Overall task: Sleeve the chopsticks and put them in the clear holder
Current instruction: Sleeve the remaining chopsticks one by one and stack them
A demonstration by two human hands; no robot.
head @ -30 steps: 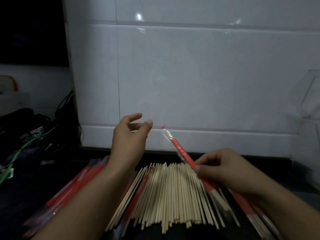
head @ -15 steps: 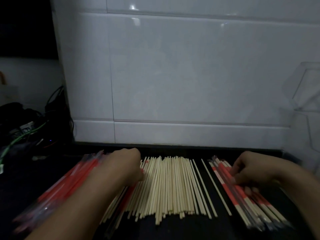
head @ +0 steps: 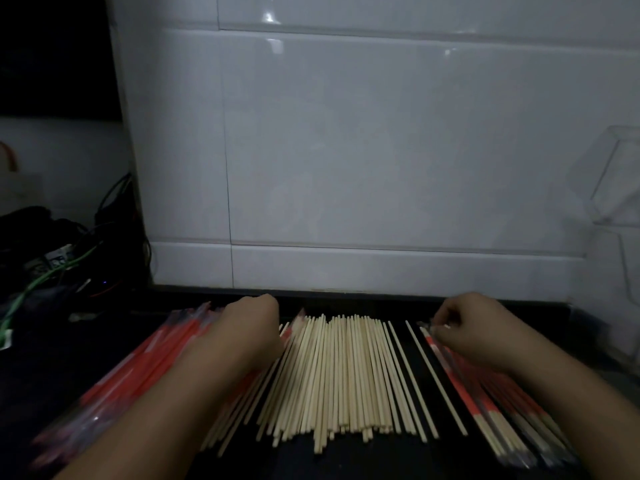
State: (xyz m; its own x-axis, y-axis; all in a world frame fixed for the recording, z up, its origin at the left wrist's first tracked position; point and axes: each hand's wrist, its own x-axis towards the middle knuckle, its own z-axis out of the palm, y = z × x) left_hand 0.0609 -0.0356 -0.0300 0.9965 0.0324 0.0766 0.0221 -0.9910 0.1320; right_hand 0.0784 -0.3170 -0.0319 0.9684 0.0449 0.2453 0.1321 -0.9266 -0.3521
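Note:
A wide spread of bare wooden chopsticks lies on the dark counter in front of me. Empty red sleeves are heaped to its left. My left hand lies knuckles-up where that heap meets the chopsticks, with its fingertips hidden. On the right is a pile of sleeved chopsticks, red with wooden ends showing. My right hand is over that pile's far end, its fingers curled and pinching at the sleeve tips. The clear holder stands at the far right against the wall.
A white tiled wall rises straight behind the counter. Tangled cables, one of them green, and dark clutter fill the left side. Two single chopsticks lie apart between the main spread and the sleeved pile.
My right hand brought a sleeved chopstick down onto the right pile and slid to its far end. My left hand dropped from mid-air onto the edge of the sleeve heap.

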